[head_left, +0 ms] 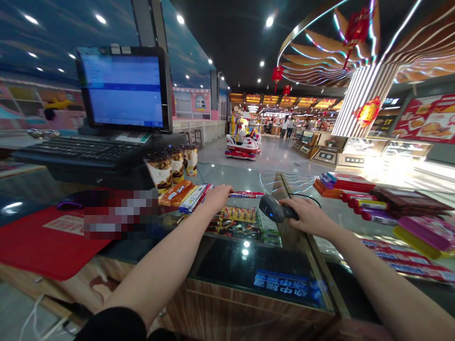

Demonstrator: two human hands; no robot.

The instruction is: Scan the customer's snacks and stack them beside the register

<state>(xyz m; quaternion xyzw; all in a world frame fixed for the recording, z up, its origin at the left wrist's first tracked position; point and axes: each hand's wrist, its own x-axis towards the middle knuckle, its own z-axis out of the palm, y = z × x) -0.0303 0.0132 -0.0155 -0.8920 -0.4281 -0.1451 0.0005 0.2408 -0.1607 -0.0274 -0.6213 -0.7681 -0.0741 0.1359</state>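
The left hand is curled around the end of a slim red Mentos roll, which lies at its 3 o'clock. The right hand, well apart, clamps a black plastic handheld barcode scanner (its small blue light glowing) over the glass shop counter.

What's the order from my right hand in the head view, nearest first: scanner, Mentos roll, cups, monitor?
1. Barcode scanner, in the right hand
2. Mentos roll, in the left hand
3. Cups, farther left on the counter
4. Monitor, farthest, back left
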